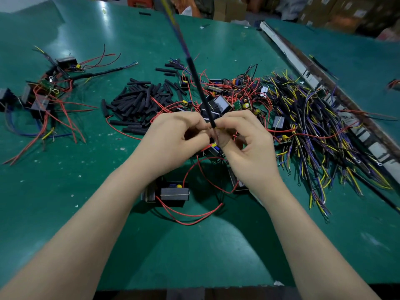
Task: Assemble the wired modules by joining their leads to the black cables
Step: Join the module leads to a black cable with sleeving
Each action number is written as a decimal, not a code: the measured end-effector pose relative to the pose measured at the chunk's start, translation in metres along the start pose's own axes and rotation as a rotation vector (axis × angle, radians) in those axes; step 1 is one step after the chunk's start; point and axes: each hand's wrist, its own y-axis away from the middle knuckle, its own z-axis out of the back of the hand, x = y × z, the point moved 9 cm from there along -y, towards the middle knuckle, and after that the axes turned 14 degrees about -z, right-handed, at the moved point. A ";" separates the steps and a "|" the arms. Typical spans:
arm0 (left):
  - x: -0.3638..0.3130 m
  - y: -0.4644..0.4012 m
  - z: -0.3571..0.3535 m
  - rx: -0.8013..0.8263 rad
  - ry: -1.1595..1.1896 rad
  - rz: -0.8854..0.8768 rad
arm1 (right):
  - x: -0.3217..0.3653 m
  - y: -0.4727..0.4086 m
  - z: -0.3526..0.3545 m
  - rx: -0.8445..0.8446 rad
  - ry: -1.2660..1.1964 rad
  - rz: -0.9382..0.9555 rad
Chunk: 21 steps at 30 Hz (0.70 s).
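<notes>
Both grips meet over the bench point(65, 191) middle: my left hand point(173, 135) and right hand point(244, 144) pinch the black cable point(199, 83) at its lower end, the cable rising away. Below my wrists, near the front edge, lies a module point(174, 192). Toward the right edge sits the cable pile point(313, 126).

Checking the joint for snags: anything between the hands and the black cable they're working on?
Nothing visible. Both the left hand and right hand already pinch the lower end of the black cable, which rises up and away over the green table. The fingers hide the joint itself.
</notes>
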 end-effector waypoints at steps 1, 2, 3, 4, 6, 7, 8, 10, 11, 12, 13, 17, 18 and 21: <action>-0.003 0.000 0.000 0.029 -0.018 -0.039 | -0.003 -0.001 -0.001 0.044 -0.032 -0.038; -0.004 -0.001 0.001 0.048 0.000 -0.066 | -0.007 -0.002 -0.002 0.096 -0.076 -0.093; -0.005 0.000 0.001 0.068 0.056 -0.078 | -0.012 -0.003 -0.004 0.148 -0.143 -0.170; -0.005 0.001 0.000 0.090 0.155 -0.074 | -0.017 -0.004 -0.006 0.196 -0.233 -0.255; -0.004 0.003 -0.004 0.129 0.407 -0.039 | -0.024 -0.003 -0.008 0.252 -0.416 -0.390; -0.006 0.004 -0.006 0.139 0.523 -0.027 | -0.026 -0.002 -0.010 0.280 -0.500 -0.432; -0.007 0.005 -0.007 0.132 0.620 -0.019 | -0.026 -0.001 -0.012 0.314 -0.581 -0.462; -0.008 0.005 -0.007 0.092 0.765 -0.003 | -0.023 0.000 -0.017 0.369 -0.717 -0.491; -0.008 0.005 -0.007 0.068 0.818 0.009 | -0.021 0.001 -0.019 0.384 -0.767 -0.494; -0.007 0.005 -0.008 0.048 0.865 0.023 | -0.020 0.001 -0.020 0.393 -0.807 -0.497; -0.006 0.004 -0.009 0.029 0.908 0.043 | -0.020 0.001 -0.022 0.398 -0.834 -0.498; 0.003 0.006 -0.014 -0.059 1.063 0.146 | -0.022 0.001 -0.023 0.372 -0.801 -0.501; 0.005 0.006 -0.016 -0.082 1.093 0.164 | -0.022 0.000 -0.022 0.349 -0.768 -0.500; 0.009 0.008 -0.021 -0.135 1.148 0.232 | -0.023 -0.002 -0.015 0.262 -0.672 -0.461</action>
